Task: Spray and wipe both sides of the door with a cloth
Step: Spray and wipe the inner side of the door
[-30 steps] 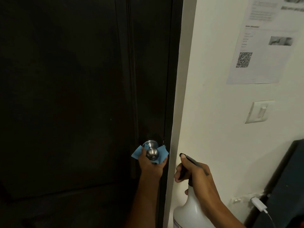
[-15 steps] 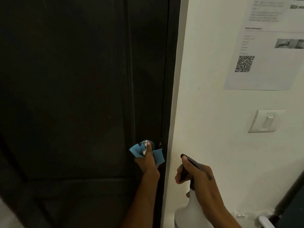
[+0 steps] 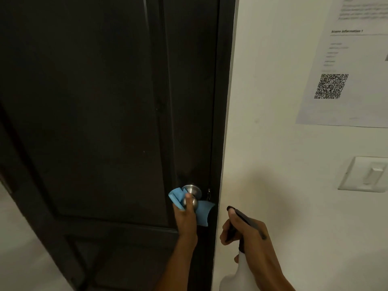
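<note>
Dark door (image 3: 94, 122). The left hand (image 3: 186, 217) has its grip closed around the steel door knob (image 3: 192, 195), with the blue cloth (image 3: 176, 196) bunched under the palm. Just right of that grip, the right hand (image 3: 247, 234) holds a spray bottle (image 3: 235, 278). Twisting the knob could let the cloth slip free.

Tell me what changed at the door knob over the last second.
The left hand closed up around the door knob through the blue cloth; its thumb now lies across the knob. More pale background shows past the lower left edge of the door. Unchanged: the right hand holds the spray bottle.
</note>
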`<state>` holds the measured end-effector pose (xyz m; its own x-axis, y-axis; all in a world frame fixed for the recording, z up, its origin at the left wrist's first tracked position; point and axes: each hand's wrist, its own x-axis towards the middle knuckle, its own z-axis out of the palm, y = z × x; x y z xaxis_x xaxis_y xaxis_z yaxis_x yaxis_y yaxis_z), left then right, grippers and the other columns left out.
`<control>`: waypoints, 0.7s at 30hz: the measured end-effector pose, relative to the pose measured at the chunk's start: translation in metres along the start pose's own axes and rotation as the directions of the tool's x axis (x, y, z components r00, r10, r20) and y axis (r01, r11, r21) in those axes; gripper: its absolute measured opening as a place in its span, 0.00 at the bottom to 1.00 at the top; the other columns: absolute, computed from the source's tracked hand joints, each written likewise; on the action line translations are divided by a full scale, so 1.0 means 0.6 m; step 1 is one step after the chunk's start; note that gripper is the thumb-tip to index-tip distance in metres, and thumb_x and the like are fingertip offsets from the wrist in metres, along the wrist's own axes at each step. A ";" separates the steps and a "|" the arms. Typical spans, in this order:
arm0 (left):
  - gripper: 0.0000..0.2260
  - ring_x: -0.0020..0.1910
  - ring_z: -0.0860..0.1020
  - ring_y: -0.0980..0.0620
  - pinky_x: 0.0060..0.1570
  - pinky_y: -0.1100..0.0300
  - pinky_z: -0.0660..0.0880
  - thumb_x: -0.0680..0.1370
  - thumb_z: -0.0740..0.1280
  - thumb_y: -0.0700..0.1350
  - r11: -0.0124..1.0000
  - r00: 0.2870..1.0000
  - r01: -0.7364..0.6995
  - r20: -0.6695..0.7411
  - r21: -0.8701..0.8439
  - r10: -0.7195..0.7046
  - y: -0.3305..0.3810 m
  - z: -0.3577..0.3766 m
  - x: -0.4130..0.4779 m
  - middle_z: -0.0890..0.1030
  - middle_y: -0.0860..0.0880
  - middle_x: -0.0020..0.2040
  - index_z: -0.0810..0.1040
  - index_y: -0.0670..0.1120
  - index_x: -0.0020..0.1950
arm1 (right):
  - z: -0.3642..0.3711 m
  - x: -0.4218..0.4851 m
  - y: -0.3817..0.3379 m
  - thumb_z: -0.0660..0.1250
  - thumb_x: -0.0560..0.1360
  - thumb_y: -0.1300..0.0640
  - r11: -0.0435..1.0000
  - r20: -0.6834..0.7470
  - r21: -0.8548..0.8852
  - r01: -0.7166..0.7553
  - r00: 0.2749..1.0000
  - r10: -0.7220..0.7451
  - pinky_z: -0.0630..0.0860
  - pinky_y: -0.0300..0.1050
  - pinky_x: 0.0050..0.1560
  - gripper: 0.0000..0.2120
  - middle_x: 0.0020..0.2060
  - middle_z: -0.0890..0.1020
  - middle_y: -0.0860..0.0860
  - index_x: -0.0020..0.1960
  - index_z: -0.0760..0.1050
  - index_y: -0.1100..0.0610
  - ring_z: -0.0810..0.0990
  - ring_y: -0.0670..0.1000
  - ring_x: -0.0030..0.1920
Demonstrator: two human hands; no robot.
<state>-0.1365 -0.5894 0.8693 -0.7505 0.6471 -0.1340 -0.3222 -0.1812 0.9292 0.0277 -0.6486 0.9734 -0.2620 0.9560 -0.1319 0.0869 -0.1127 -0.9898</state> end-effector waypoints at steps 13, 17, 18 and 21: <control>0.30 0.53 0.77 0.51 0.46 0.57 0.74 0.71 0.76 0.49 0.990 0.992 0.121 -0.015 -0.068 -0.122 0.003 0.004 0.011 0.77 0.49 0.58 0.69 0.49 0.70 | 0.003 -0.005 0.008 0.67 0.80 0.53 1.000 -0.080 -0.004 0.031 0.996 -0.031 0.76 0.48 0.34 0.22 0.29 0.84 0.62 0.33 0.81 0.66 0.82 0.58 0.31; 0.26 0.49 0.78 0.48 0.49 0.52 0.76 0.73 0.75 0.48 0.952 0.941 0.280 -0.162 -0.124 -0.298 0.028 0.028 0.029 0.78 0.46 0.55 0.72 0.43 0.67 | 0.000 -0.008 0.007 0.71 0.78 0.49 0.999 -0.069 0.013 0.046 0.997 -0.045 0.75 0.44 0.32 0.22 0.30 0.84 0.62 0.34 0.81 0.66 0.82 0.54 0.29; 0.25 0.48 0.79 0.47 0.48 0.51 0.77 0.73 0.74 0.49 0.937 0.928 0.311 -0.164 -0.159 -0.336 0.028 0.032 0.029 0.79 0.46 0.54 0.73 0.42 0.66 | -0.001 -0.008 0.007 0.71 0.77 0.48 0.999 -0.066 0.013 0.046 0.997 -0.045 0.75 0.43 0.32 0.23 0.30 0.83 0.63 0.34 0.81 0.66 0.82 0.54 0.29; 0.18 0.43 0.79 0.47 0.38 0.55 0.75 0.75 0.71 0.49 0.840 0.877 0.411 -0.098 -0.354 -0.470 0.032 0.032 0.021 0.79 0.44 0.49 0.74 0.40 0.59 | -0.006 -0.007 0.007 0.66 0.80 0.51 1.000 -0.059 -0.004 0.027 0.998 -0.028 0.73 0.43 0.31 0.22 0.31 0.84 0.63 0.35 0.80 0.66 0.82 0.55 0.30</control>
<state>-0.1411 -0.5703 0.8922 -0.5635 0.5799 -0.5883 -0.7833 -0.1489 0.6035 0.0329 -0.6524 0.9700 -0.2073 0.9730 -0.1012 0.0836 -0.0855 -0.9928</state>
